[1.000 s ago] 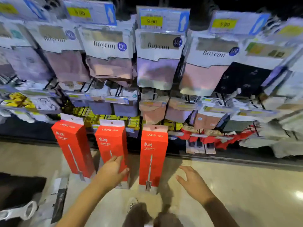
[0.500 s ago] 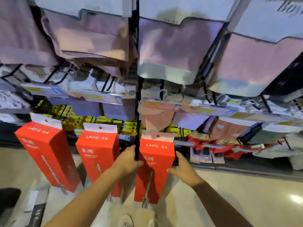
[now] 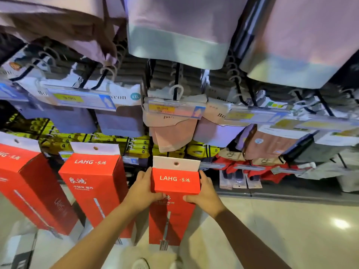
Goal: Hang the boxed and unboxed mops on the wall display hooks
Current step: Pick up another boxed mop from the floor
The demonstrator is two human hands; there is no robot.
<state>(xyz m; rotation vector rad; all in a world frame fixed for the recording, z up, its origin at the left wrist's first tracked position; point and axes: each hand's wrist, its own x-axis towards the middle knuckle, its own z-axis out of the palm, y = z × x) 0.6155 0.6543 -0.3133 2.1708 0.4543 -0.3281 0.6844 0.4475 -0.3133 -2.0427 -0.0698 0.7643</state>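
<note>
While both hands clasp it from either side, the tall red cardboard mop box (image 3: 175, 191) printed "LAHG" in white stands upright in front of the display, its white hang tab (image 3: 176, 164) with a small round hole rising just above the fingertips. The left hand (image 3: 142, 191) grasps the box's left edge, its fingers hidden behind the side wall and its thumb curled onto the front face. The right hand (image 3: 206, 193) grips the right edge in mirror fashion, thumb pressed on the front below the lettering. Below the thumbs the box runs down to the pale glossy floor (image 3: 281, 230), where its foot appears to rest.

Just left of the left hand's knuckles stands a second red mop box (image 3: 95, 189) of the same make, and further left a third red mop box (image 3: 29, 189), both with white tabs. Above the fingers hang packs of pink and lilac fabric garments (image 3: 171, 133) on black wire hooks (image 3: 176, 82), with clear plastic price strips (image 3: 174, 109) carrying yellow labels. To the right of the right hand, red packaged items (image 3: 272, 173) hang low on the wall.
</note>
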